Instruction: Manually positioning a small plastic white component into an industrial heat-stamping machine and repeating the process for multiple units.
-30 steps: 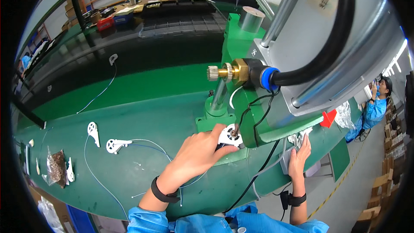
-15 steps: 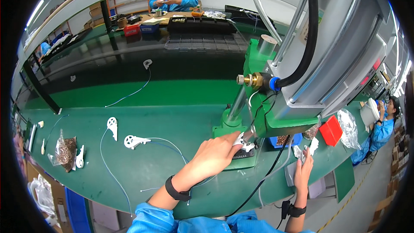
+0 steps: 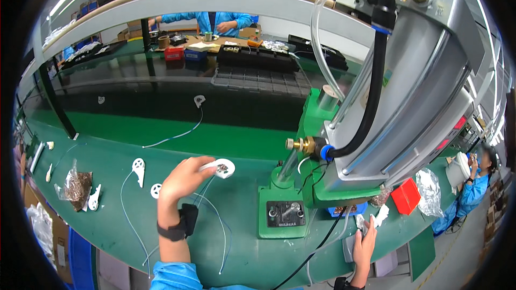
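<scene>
White plastic is the round-headed piece [image 3: 226, 168], which the left hand [image 3: 185, 180] grips between thumb and fingers, over the green table [image 3: 258, 260]. Its round head projects to the right, past the fingertips; its long axis I cannot tell, because the fingers cover the rest. From these fingers, the black fixture block [image 3: 286, 214] on the press lies rightward and closer to the body, between both hands. The right hand [image 3: 365, 244] is farther from the piece, beside a grey box [image 3: 348, 248]; whether its half-bent fingers hold something, I cannot tell.
</scene>
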Available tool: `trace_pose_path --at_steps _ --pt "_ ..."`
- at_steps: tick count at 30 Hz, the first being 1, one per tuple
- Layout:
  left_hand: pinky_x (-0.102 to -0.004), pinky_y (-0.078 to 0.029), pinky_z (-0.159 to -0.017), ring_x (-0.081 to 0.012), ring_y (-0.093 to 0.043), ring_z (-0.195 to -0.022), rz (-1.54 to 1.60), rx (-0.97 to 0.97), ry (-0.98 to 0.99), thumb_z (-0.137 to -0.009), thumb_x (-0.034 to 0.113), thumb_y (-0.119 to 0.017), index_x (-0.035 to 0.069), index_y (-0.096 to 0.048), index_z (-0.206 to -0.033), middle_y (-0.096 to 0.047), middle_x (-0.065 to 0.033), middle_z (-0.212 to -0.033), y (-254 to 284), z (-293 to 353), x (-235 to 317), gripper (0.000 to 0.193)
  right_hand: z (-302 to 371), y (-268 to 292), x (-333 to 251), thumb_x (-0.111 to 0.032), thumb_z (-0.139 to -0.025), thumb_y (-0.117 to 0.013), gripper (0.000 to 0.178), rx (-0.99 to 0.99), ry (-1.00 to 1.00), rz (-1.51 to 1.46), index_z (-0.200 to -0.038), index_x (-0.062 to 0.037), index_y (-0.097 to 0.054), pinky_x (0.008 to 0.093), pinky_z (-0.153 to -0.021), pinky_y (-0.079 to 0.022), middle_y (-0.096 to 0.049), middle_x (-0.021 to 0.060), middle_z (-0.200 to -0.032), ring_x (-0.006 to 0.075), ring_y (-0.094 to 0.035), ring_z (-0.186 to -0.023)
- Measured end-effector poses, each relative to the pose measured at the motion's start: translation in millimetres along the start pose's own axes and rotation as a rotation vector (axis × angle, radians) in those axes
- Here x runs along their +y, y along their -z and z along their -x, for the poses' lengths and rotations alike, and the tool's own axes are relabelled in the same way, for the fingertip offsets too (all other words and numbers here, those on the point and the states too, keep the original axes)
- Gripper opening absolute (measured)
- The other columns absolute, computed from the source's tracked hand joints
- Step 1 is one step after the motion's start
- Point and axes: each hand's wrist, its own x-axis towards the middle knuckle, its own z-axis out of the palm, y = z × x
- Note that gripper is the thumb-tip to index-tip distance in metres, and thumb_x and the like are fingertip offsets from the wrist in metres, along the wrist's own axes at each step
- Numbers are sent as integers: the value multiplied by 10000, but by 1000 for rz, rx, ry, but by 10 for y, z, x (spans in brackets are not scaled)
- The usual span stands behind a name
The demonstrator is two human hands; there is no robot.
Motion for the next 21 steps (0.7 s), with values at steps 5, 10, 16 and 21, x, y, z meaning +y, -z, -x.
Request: trace_pose_path --at_steps 5,10,16,21 --pt "-409 -369 -947 -365 -430 -1151 -112 349 121 -848 380 -521 20 -355 -1311 -460 -257 -1205 -358 -1462 -527 609 -56 -58 -56 -160 -803 -541 631 -36 24 -11 -1355 -11 -273 395 -959 -326 -482 191 -1181 318 -446 -1094" --pt "-559 -323 -938 -310 -291 -1258 -560 211 561 -752 465 -633 97 -375 -1293 -290 -98 -1375 -341 -1811 -533 703 -24 28 -30 -158 -796 -562 641 -9 25 -17 -1345 1 -273 396 -971 -314 -460 206 -1196 325 -423 -1112" --pt "-391 -472 -743 -246 -585 -845 -527 188 472 -770 325 -659 30 -600 -947 -605 -108 -923 -79 -1355 -1752 349 -85 -28 -8 -182 -785 -590 650 -40 125 102 -1332 -5 -288 430 -982 -275 -416 220 -1203 361 -383 -1129" --pt "-342 -432 -583 -230 -559 -629 -251 -123 36 -812 230 -611 -16 -565 -770 -588 -146 -673 80 -576 -658 253 -310 255 -322 -173 -771 -609 603 -114 341 280 -1301 -36 -356 431 -966 -269 -419 178 -1205 351 -369 -1134"
